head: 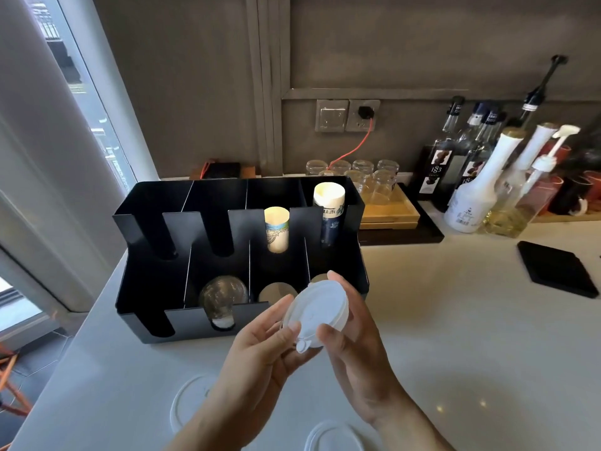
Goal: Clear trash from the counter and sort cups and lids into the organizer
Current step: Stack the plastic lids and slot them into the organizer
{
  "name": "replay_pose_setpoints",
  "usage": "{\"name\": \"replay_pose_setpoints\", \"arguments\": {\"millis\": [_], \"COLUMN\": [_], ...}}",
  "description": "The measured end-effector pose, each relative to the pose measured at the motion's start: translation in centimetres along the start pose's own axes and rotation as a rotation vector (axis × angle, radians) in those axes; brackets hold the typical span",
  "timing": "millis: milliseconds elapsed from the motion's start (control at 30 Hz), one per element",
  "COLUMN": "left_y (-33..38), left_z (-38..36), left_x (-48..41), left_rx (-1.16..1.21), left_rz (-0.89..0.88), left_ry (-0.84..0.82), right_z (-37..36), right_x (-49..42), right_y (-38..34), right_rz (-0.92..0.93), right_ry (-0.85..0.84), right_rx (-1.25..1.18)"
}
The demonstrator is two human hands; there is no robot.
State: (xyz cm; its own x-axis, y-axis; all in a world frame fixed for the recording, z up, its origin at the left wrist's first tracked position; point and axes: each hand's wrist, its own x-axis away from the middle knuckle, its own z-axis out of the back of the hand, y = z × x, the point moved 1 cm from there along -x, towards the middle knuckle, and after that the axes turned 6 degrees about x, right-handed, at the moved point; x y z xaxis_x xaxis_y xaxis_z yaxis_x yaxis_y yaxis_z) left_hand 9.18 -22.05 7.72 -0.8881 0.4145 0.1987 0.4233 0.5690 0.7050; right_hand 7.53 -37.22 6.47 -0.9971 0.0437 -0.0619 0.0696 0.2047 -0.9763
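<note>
- I have both hands raised over the pale worktop point(455, 320), just in front of the black organizer point(149, 288).
- My left hand point(260, 349) and right hand point(354, 340) share one small stack of white lids point(317, 312), tilted, its little tab pointing down toward me.
- Left fingers point(276, 307) cup the stack from the left; the right thumb point(328, 332) presses its near edge and the right fingertips curl over the far rim.
- In the organizer's back row I see a paper cup stack point(277, 229) in the third slot and a taller cup stack with dark print point(329, 206) in the fourth.
- In the front row, clear dome lids point(222, 297) sit in the second compartment; something pale shows in the third, but I cannot tell what.
- Two more white lids lie flat on the worktop near me: one point(190, 405) under my left forearm, one point(331, 437) between my wrists.
- Syrup bottles point(468, 190) and upturned glasses point(374, 180) stand behind.
</note>
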Motion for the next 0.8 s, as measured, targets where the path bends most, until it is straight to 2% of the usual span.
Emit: {"name": "replay_pose_setpoints", "arguments": {"millis": [67,167,233,333,400,567,667,800], "left_y": [-0.2,-0.2,0.1,1.2,1.7,3.3,4.1,4.3], "left_z": [0.0,0.5,1.7,5.2,8.4,16.4,19.8,21.8], "left_x": [0.1,0.2,0.5,1.3,2.0,2.6,2.6,2.8], "left_rx": [-0.103,-0.392,-0.663,-1.207,-1.408,-1.526,-1.534,-1.572], "left_rz": [-0.007,-0.091,-0.231,-0.493,-0.570,-0.484,-0.403,-0.305], "left_ry": [-0.010,0.044,0.119,0.211,0.297,0.680,0.772,0.809], "right_z": [0.0,0.3,0.8,2.0,2.7,4.0,4.5,5.3], "right_x": [-0.2,-0.5,-0.9,-1.4,-1.9,-3.8,-5.6,-9.2], "right_y": [-0.2,-0.8,-1.5,-2.9,-4.0,-6.4,-8.0,-10.0], "right_rz": [-0.011,0.002,0.035,0.073,0.083,0.088,0.090,0.136], "right_ry": [0.014,0.052,0.058,0.050,0.035,0.018,0.003,0.018], "right_rx": [0.026,0.063,0.078,0.137,0.205,0.381,0.565,0.993]}}
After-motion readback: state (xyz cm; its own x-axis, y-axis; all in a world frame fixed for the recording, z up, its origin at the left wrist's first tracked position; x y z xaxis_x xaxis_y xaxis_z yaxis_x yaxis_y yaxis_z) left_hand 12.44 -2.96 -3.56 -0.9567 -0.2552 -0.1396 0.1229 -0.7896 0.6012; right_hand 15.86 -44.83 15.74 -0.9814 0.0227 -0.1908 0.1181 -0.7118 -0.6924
